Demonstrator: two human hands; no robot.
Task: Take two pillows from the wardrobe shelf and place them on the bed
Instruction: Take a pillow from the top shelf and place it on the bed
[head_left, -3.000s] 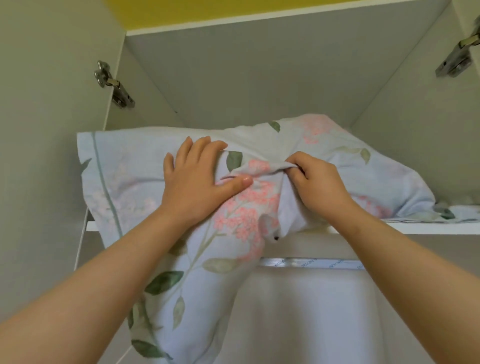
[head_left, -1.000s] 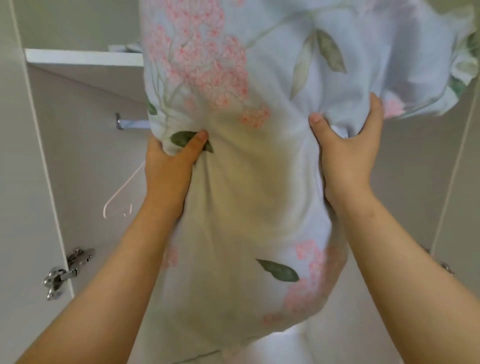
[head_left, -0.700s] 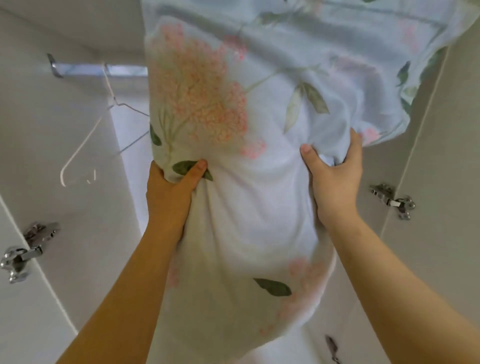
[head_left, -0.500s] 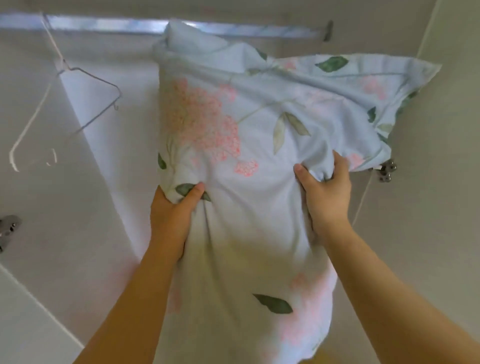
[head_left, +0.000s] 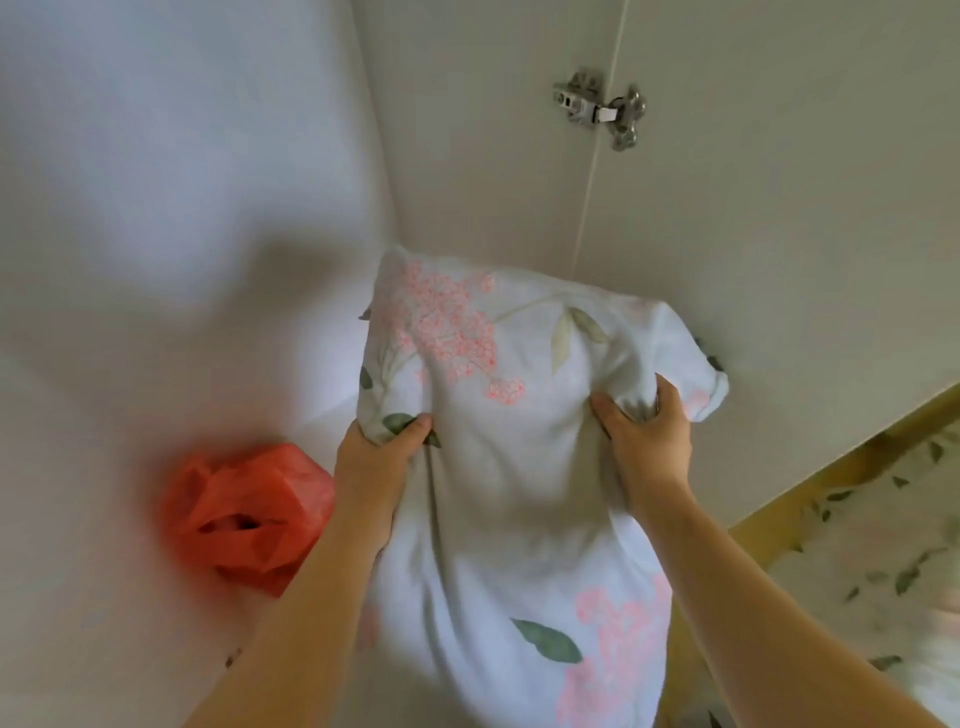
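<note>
A pale blue pillow (head_left: 509, 483) with pink flowers and green leaves hangs upright in front of me, out of the wardrobe. My left hand (head_left: 376, 457) grips its left edge. My right hand (head_left: 644, 436) bunches the fabric near its upper right corner. At the right edge lies the bed (head_left: 883, 551), with a wooden frame and a leaf-patterned sheet. The wardrobe shelf and any second pillow are out of view.
An orange plastic bag (head_left: 249, 514) lies on the white wardrobe floor to the left of the pillow. A white wardrobe door with a metal hinge (head_left: 602, 106) stands behind and to the right.
The pillow came off the high shelf and was lowered past the hanging rail. My view has tipped down, so the orange bag and the bed now show.
</note>
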